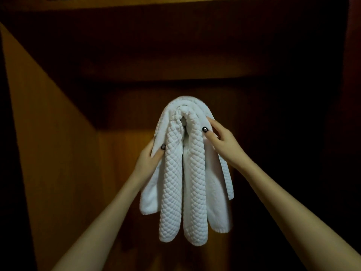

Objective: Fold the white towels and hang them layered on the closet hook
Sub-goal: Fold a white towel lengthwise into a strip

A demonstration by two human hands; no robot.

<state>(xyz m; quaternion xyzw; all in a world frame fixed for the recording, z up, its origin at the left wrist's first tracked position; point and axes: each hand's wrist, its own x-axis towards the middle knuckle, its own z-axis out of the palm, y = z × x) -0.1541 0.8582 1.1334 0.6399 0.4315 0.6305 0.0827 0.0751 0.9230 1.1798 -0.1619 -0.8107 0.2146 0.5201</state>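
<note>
Head view, looking into a dark wooden closet [50, 118]: two white towels hang together in front of its back panel [136, 55], draped over a support that their folds hide. The quilted white towel [195, 173] lies on top, folded narrow, its two long strands dropping side by side. Under it the plain white towel [150, 200] spreads wider and shows on both sides.

The left hand [150, 155] grips the left edge of the plain white towel, thumb in front just beside the quilted strand, fingers tucked behind the cloth. The right hand [220, 139] is higher, near the top of the drape, pinching the right side of the plain white towel between thumb and fingers, with the thumb tip touching the edge of the quilted strand. Both forearms reach up from below, well apart.
</note>
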